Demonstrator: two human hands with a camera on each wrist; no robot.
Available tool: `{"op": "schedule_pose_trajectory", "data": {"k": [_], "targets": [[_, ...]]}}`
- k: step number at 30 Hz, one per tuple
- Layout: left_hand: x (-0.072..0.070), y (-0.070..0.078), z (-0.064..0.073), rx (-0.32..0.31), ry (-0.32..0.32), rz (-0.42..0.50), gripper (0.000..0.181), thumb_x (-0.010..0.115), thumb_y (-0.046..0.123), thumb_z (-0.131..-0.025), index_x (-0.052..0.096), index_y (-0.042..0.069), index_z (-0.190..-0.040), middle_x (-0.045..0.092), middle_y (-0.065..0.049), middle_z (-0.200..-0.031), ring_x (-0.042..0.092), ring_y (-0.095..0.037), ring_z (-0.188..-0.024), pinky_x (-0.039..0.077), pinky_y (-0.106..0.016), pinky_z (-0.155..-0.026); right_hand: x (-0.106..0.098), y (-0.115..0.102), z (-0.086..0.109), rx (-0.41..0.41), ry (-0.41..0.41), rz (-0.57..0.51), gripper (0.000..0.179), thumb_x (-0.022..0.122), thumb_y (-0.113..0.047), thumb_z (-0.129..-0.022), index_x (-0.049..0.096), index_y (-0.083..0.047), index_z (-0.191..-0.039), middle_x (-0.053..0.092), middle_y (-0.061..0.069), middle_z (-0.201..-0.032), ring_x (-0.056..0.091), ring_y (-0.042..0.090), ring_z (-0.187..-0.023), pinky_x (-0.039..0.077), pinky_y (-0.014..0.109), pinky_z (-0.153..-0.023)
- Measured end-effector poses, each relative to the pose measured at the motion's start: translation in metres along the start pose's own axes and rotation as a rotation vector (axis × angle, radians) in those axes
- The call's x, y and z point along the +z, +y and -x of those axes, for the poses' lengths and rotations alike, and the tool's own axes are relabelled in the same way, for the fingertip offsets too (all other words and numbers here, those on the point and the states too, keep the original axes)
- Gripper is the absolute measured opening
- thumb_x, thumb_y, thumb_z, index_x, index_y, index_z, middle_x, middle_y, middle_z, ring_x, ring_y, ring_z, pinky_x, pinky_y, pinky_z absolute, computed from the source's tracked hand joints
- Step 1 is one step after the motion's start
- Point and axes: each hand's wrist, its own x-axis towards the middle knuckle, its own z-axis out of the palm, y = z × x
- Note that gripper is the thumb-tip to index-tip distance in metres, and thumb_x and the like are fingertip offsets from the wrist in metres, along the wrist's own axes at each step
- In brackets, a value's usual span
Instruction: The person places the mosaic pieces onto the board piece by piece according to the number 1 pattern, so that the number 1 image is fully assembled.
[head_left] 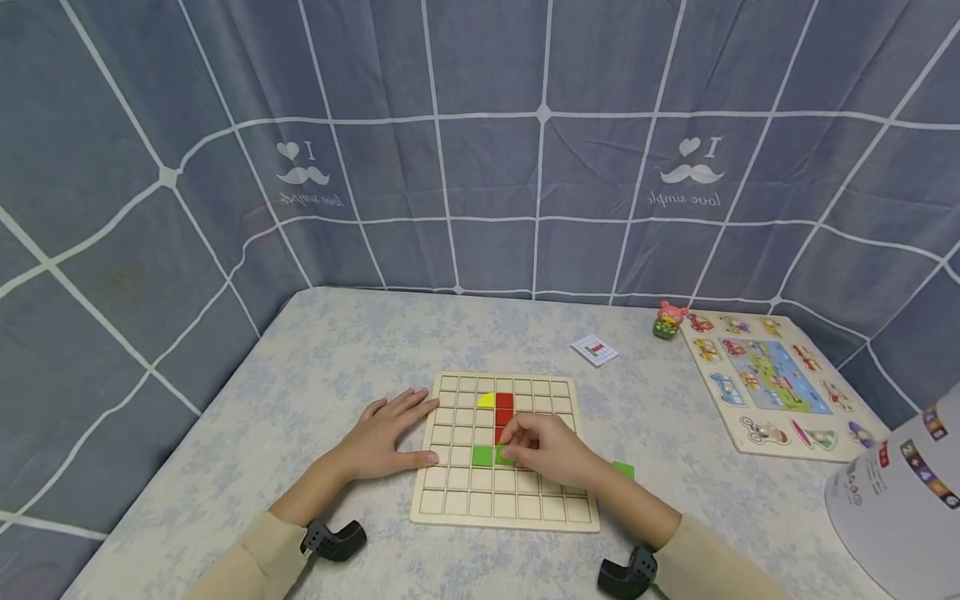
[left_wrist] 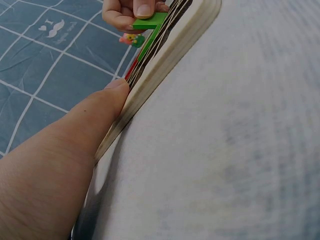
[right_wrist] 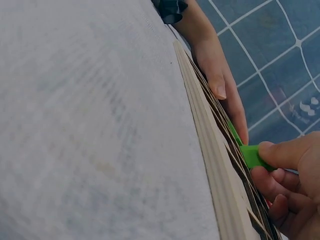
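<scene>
A wooden grid board [head_left: 468, 505] with square cells lies flat on the table. My left hand [head_left: 386, 442] rests along its left edge, fingers stretched out and thumb on the rim. My right hand [head_left: 551, 450] pinches a green square tile [right_wrist: 252, 156] between thumb and fingers over the middle of the board. In the left wrist view that tile [left_wrist: 149, 21] stands tilted at the grid. Left of it, another green tile [head_left: 482, 456] sits in a cell. Red tiles [head_left: 504, 408] form a column above, partly hidden by my right hand, with a yellow rounded tile [head_left: 487, 400] beside them.
Another green piece [head_left: 623, 470] lies by my right forearm. Behind the board is a small pattern card [head_left: 595, 350]. At the back right stand a pink-and-green figurine [head_left: 667, 321] and an animal puzzle board [head_left: 738, 433]. A white cylindrical container [head_left: 885, 508] is at the right edge.
</scene>
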Motion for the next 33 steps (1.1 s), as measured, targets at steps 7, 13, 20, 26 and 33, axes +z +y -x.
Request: {"op": "schedule_pose_trajectory", "data": {"k": [7,13,20,26,33], "targets": [[-0.0002,-0.0006,-0.0003,-0.004,0.003,-0.006,0.084,0.064,0.06,-0.085,0.038,0.019,-0.153,0.029,-0.008,-0.158,0.02,-0.031,-0.146,0.012,-0.061,-0.111,0.0025,-0.0004,-0.0011,0.009,-0.008,0.026,0.006,0.071,-0.014,-0.091,0.067,-0.011,-0.095,0.062,-0.004,-0.08,0.055,0.009,-0.067,0.047,0.023,-0.061],[-0.0006,-0.0003,-0.0004,-0.002,0.007,-0.001,0.084,0.064,0.061,-0.085,0.038,0.019,-0.152,0.029,-0.009,-0.158,0.02,-0.031,-0.146,0.012,-0.061,-0.111,0.0024,0.0,-0.0004,-0.002,-0.015,0.051,0.009,0.073,-0.015,-0.09,0.067,-0.012,-0.096,0.06,-0.006,-0.08,0.054,0.009,-0.068,0.046,0.024,-0.061],[0.0002,-0.0006,-0.0006,0.005,0.004,0.001,0.084,0.065,0.059,-0.085,0.038,0.019,-0.153,0.028,-0.009,-0.158,0.02,-0.031,-0.146,0.012,-0.061,-0.112,0.0017,0.0027,0.0007,-0.041,-0.024,0.054,0.017,0.077,-0.016,-0.086,0.065,-0.011,-0.099,0.056,-0.006,-0.074,0.05,0.008,-0.064,0.044,0.023,-0.058],[-0.0001,0.0001,-0.0005,0.009,0.006,0.005,0.083,0.066,0.058,-0.085,0.038,0.018,-0.152,0.029,-0.009,-0.158,0.02,-0.031,-0.146,0.012,-0.061,-0.111,0.0014,0.0005,0.0026,-0.074,-0.025,0.109,0.02,0.077,-0.017,-0.087,0.064,-0.012,-0.101,0.052,-0.003,-0.083,0.046,0.006,-0.066,0.043,0.023,-0.06],[-0.0005,0.0006,0.0,0.008,0.002,0.008,0.083,0.066,0.058,-0.085,0.039,0.018,-0.152,0.029,-0.01,-0.158,0.02,-0.031,-0.146,0.012,-0.061,-0.111,0.002,0.0022,0.0033,-0.077,-0.02,0.138,0.02,0.077,-0.018,-0.086,0.066,-0.011,-0.102,0.051,-0.002,-0.083,0.045,0.005,-0.067,0.043,0.023,-0.061]]}}
